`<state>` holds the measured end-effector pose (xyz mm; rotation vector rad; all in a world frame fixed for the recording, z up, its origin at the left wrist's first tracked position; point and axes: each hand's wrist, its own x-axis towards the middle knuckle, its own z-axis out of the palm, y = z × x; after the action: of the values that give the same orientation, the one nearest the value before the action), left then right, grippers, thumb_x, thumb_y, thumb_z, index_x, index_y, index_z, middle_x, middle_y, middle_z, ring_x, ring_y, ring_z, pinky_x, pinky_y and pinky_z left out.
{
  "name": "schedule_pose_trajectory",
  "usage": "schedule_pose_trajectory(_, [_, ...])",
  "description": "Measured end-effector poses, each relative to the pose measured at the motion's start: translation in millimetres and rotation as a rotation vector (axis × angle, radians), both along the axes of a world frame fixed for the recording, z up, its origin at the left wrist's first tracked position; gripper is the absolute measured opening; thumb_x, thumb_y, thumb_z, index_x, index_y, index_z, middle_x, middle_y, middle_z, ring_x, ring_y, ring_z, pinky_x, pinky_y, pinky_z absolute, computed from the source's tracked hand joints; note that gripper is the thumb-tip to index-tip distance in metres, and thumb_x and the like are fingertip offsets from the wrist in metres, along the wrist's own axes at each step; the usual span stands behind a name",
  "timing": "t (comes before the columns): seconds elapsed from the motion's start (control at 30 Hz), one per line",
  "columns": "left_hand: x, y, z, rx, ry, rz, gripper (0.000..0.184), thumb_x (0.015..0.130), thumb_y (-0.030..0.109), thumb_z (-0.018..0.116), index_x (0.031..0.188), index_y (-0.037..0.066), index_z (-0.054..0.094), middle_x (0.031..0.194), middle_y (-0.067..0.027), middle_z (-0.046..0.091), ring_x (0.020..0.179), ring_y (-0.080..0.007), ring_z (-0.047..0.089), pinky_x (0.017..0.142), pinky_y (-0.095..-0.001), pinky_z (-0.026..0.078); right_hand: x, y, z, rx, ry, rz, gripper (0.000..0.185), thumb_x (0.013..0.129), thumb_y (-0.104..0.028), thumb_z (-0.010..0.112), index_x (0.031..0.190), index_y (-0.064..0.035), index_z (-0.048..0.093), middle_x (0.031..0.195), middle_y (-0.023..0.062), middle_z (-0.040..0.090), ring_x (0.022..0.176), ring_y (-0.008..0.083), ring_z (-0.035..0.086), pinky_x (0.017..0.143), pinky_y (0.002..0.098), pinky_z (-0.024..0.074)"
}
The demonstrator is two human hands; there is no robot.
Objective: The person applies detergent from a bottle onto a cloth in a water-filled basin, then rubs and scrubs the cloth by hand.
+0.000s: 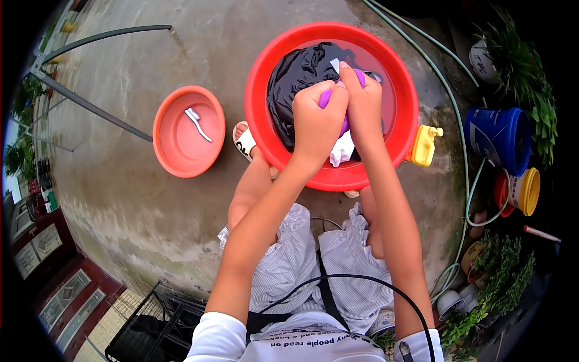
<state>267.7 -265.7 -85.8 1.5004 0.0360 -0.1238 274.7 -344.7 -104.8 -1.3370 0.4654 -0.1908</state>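
Both hands are together over a large red basin (257, 99) of water. My left hand (318, 117) and my right hand (363, 99) are closed around a purple and white cloth (326, 98), purple parts of which show between the fingers. White cloth (342, 149) hangs below the fists, near the water. Dark wet fabric (295, 72) lies in the basin, mostly to the left of the hands. How far the cloth runs inside the fists is hidden.
A smaller pink-red basin (172, 154) with a white brush (198, 125) stands to the left. Right of the large basin is a yellow bottle (424, 146). Farther right are a green hose (459, 127), a blue bucket (496, 137), a yellow bucket (529, 192) and plants (506, 277).
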Motion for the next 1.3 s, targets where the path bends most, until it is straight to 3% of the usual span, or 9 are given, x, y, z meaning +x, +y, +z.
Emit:
schedule_pose_trajectory(0.07, [-5.7,-4.4,-2.2,0.142,-0.079,-0.034,0.027,0.078,0.008,0.051,0.055,-0.002,0.041,0.047,0.0002,0.036,0.048,-0.0053,0.031,0.043,-0.027,0.028,2.0,-4.0,-5.7,0.025,0.05,-0.019,0.038,0.085,-0.017,0.053,0.05,-0.0047,0.042,0.048,-0.0043,0.04,0.045,0.0039,0.033,0.041,0.025,0.026])
schedule_pose_trajectory(0.2, [8.0,5.6,-2.7,-0.055,0.043,0.001,0.025,0.083,0.01,0.051,0.06,0.0,0.047,0.056,0.0053,0.042,0.053,-0.0027,0.035,0.047,-0.0222,0.029,-1.0,3.6,5.9,0.045,0.008,-0.001,0.037,0.086,-0.018,0.054,0.053,-0.0043,0.044,0.049,-0.0043,0.04,0.046,0.0041,0.032,0.041,0.0252,0.027])
schedule_pose_trajectory(0.43, [24.7,19.5,-4.8,-0.179,0.139,0.151,0.029,0.081,0.007,0.048,0.054,0.002,0.038,0.052,0.0052,0.037,0.05,-0.003,0.031,0.044,-0.0243,0.026,-15.7,23.8,13.6,-0.042,-0.103,0.137,0.035,0.086,-0.016,0.053,0.057,0.0003,0.044,0.05,-0.0037,0.039,0.049,0.004,0.032,0.043,0.0252,0.0275])
schedule_pose_trajectory(0.73, [-3.1,-3.8,-0.8,0.091,-0.038,-0.045,0.027,0.079,0.008,0.051,0.056,-0.002,0.041,0.05,0.0006,0.038,0.049,-0.0054,0.032,0.043,-0.0268,0.028,-0.6,-2.2,1.2,0.076,0.045,-0.033,0.036,0.084,-0.018,0.054,0.052,-0.0044,0.045,0.05,-0.0032,0.043,0.045,0.0041,0.035,0.041,0.0241,0.0278])
schedule_pose_trajectory(1.1, [21.7,27.4,-0.1,-0.162,0.164,0.161,0.029,0.081,0.009,0.05,0.055,0.003,0.04,0.053,0.0061,0.036,0.051,-0.0034,0.03,0.045,-0.0238,0.027,-17.1,30.6,14.0,-0.056,-0.092,0.128,0.035,0.087,-0.016,0.052,0.057,0.0018,0.045,0.049,-0.0011,0.039,0.048,0.0053,0.033,0.043,0.0267,0.0291])
schedule_pose_trajectory(1.3, [2.4,7.1,1.3,-0.06,0.073,-0.004,0.027,0.08,0.008,0.051,0.056,-0.001,0.041,0.05,0.0012,0.039,0.05,-0.0046,0.033,0.045,-0.0251,0.029,-3.4,6.5,6.6,0.019,0.022,0.005,0.037,0.086,-0.018,0.053,0.053,-0.0033,0.044,0.05,-0.003,0.041,0.046,0.0048,0.033,0.042,0.0253,0.0277])
